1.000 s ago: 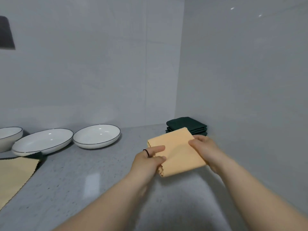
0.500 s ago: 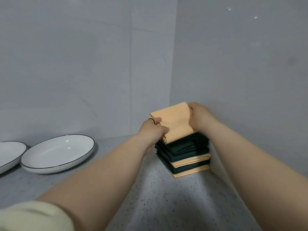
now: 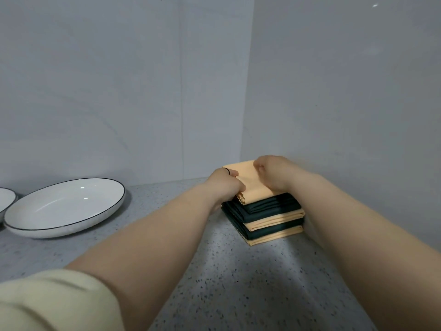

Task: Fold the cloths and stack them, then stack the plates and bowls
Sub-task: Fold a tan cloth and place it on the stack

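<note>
Here, a grey speckled countertop (image 3: pixel 214 271) meets two plain, pale grey walls, a back wall (image 3: pixel 95 91) and a side wall (image 3: pixel 346 91) at right, which join in a vertical corner. Near that corner a stack of folded cloths (image 3: pixel 269 217), in dark green and orange layers, stands on the countertop close to the side wall. The orange cloth (image 3: pixel 250 185), folded, rests on top of the stack with its scalloped edge toward the viewer. The left hand (image 3: pixel 225 187) pinches its near left edge, thumb on top, with a dark ring (image 3: pixel 228 172) on one finger. The right hand (image 3: pixel 272 175) grips its right edge with curled fingers. At left, well apart from the stack, a white plate (image 3: pixel 64 206) with a dark rim sits on the countertop. A second plate (image 3: pixel 6 199) just shows at the frame edge. A cream sleeve (image 3: pixel 55 302) covers the left upper arm.
</note>
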A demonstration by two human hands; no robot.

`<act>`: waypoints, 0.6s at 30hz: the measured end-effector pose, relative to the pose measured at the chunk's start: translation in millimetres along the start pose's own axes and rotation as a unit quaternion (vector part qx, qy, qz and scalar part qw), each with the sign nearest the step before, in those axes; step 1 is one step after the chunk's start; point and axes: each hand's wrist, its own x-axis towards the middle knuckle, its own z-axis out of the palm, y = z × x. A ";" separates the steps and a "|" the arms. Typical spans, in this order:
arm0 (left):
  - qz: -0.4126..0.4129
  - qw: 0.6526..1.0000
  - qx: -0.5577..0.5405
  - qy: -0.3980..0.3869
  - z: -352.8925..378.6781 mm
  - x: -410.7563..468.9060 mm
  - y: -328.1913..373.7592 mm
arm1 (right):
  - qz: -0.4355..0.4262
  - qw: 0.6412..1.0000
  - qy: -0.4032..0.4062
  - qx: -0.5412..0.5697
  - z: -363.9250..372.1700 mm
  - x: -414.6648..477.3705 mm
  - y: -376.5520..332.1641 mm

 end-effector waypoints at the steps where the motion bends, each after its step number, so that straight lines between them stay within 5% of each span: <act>1: 0.004 1.000 0.004 0.000 1.1 -0.8 -1.0 | 0.000 1.000 -0.018 0.008 2.2 -1.3 0.9; 4: 0.036 0.999 0.016 0.037 -0.5 -6.2 -4.0 | 0.000 0.999 -0.027 0.037 6.0 -6.7 3.9; 8: 0.074 0.990 0.059 0.102 -20.9 -24.3 -5.2 | 0.001 0.994 0.060 0.091 -10.2 -19.9 -2.8; 18: 0.056 0.972 0.221 0.048 -132.1 -189.2 -44.2 | -0.115 0.985 0.061 0.110 -47.3 -128.7 -98.3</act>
